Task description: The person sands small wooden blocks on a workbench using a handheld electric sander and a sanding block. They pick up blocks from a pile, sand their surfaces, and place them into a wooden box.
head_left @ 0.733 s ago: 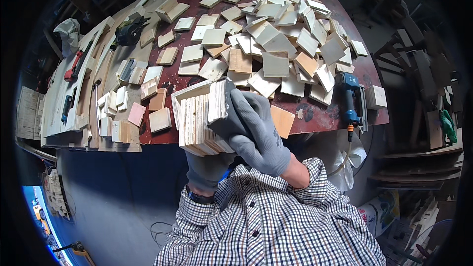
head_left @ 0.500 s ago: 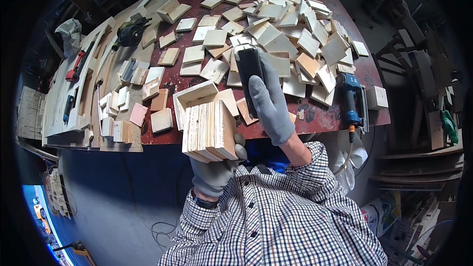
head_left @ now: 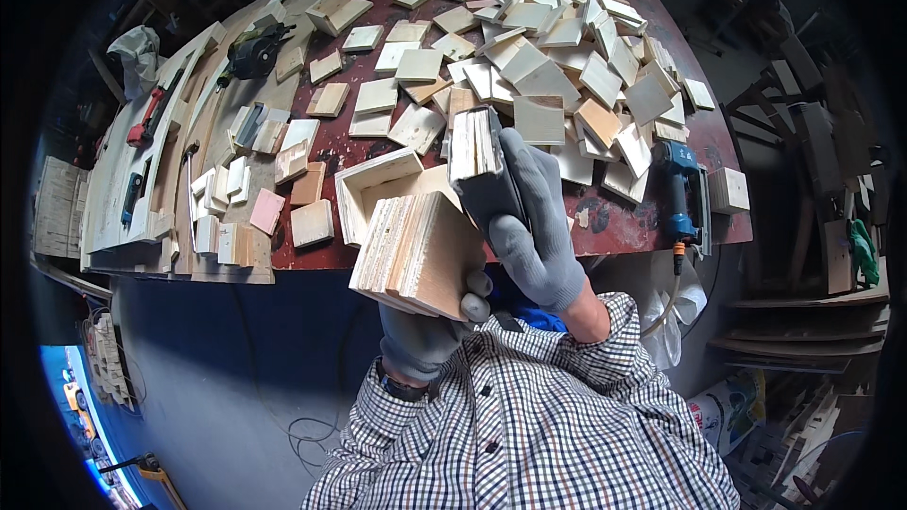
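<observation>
Work surface [head_left: 619, 234]: dark red top, scuffed and blotched, running from near to far; its left part is pale wooden boarding [head_left: 179, 261]. Floor [head_left: 198, 359]: smooth grey, tinted blue, in deep shadow along the surface's near edge; thin dark cable [head_left: 307, 441] looped on it. Left: stacked pale boards [head_left: 60, 212] beyond the surface. Near left: bright bluish patch [head_left: 83, 364], nature unclear. Right: large curved sheets [head_left: 803, 331] piled flat, loose wooden offcuts [head_left: 817, 430] nearer, dark timber clutter [head_left: 798, 132] farther. Light: strong over the surface, falling off sharply; far background nearly black, walls there indistinct.
</observation>
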Demonstrator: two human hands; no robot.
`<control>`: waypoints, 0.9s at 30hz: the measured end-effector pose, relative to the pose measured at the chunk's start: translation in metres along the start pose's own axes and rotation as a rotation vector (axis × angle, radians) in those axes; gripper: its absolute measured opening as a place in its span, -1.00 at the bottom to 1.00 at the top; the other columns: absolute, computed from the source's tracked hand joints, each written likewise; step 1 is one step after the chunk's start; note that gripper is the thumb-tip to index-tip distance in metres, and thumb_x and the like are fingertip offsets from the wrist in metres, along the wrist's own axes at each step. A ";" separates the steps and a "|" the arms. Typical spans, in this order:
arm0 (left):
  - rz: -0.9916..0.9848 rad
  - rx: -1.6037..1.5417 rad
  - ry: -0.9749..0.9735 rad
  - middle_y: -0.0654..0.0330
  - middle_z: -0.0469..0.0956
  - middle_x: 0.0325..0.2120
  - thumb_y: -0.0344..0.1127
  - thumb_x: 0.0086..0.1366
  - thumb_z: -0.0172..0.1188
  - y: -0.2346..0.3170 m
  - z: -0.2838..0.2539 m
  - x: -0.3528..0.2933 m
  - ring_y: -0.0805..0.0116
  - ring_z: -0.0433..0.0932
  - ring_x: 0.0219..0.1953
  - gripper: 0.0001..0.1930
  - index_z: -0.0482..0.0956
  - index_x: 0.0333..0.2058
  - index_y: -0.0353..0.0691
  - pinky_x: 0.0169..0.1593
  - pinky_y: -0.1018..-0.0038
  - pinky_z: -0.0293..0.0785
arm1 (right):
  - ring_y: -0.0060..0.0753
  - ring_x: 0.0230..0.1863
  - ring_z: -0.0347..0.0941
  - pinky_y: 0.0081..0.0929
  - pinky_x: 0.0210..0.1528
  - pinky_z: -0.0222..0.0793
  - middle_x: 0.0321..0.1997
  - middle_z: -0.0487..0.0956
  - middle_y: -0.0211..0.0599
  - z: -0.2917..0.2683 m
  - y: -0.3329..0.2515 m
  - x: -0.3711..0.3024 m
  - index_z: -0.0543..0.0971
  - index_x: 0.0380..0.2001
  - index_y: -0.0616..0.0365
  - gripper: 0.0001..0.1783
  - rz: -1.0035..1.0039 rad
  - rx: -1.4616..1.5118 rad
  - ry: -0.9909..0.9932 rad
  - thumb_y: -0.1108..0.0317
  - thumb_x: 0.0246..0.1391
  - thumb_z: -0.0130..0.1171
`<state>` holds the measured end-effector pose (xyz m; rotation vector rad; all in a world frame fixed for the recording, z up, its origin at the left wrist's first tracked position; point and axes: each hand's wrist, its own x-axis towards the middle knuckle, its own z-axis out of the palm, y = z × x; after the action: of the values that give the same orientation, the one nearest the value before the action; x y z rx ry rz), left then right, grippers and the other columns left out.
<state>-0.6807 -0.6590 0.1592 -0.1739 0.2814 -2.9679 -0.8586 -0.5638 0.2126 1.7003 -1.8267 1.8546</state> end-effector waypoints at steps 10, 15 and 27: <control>0.033 0.142 0.166 -0.06 0.30 0.16 0.33 0.52 -0.13 -0.004 0.009 -0.016 0.06 0.44 -0.02 -0.24 0.17 0.41 -0.15 -0.14 0.27 0.54 | 0.12 0.21 0.38 0.02 0.30 0.26 0.27 0.42 0.12 -0.001 0.019 0.016 0.40 0.44 0.11 -0.21 0.099 -0.240 0.027 0.14 0.19 0.34; 0.024 0.112 0.173 -0.06 0.33 0.25 0.25 0.57 -0.20 -0.002 0.011 -0.012 0.06 0.50 0.06 -0.27 0.10 0.46 -0.16 -0.17 0.30 0.58 | 0.16 0.31 0.36 0.02 0.34 0.27 0.34 0.39 0.16 -0.016 -0.014 0.012 0.50 0.38 0.14 -0.23 -0.179 -0.119 -0.098 0.04 0.15 0.38; 0.593 2.035 0.452 0.06 0.61 0.14 -0.42 0.55 0.06 0.004 0.037 -0.013 0.18 0.67 0.10 -0.62 0.42 0.27 -0.39 0.24 0.37 0.56 | -0.08 0.32 0.38 -0.22 0.43 0.25 0.33 0.43 0.04 -0.031 0.001 0.004 0.33 0.45 0.33 -0.30 0.334 0.134 -0.017 0.15 0.39 0.16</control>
<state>-0.6622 -0.6669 0.1931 0.6420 -1.9835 -1.4126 -0.8803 -0.5446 0.2233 1.5266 -2.1507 2.1326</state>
